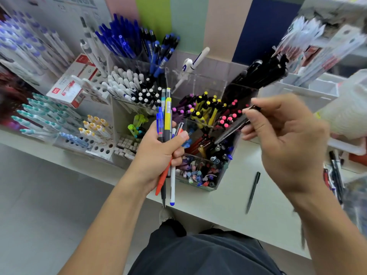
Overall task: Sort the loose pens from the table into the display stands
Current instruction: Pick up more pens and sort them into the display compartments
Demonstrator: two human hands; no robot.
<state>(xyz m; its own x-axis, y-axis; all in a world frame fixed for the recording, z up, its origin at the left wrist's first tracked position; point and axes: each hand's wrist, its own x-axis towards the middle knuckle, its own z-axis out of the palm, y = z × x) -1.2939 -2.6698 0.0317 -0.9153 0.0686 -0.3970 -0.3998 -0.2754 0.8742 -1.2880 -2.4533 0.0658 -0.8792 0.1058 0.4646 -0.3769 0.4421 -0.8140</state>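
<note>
My left hand (158, 153) grips a bundle of several pens (167, 116) upright: yellow, blue, red, white and grey ones. My right hand (286, 135) pinches one dark pen (232, 131) at its top end, its tip slanting down over the clear acrylic display stand (224, 171). That stand's compartments hold yellow, pink, purple, black and blue pens. A loose black pen (252, 192) lies on the white table (218, 205) to the right of the stand.
White hole-board racks with teal and orange pens (59, 120) stand at the left, beside a red-and-white box (73, 84). More loose pens (335, 171) lie at the right edge near white trays (309, 90). The table's front edge runs diagonally below my hands.
</note>
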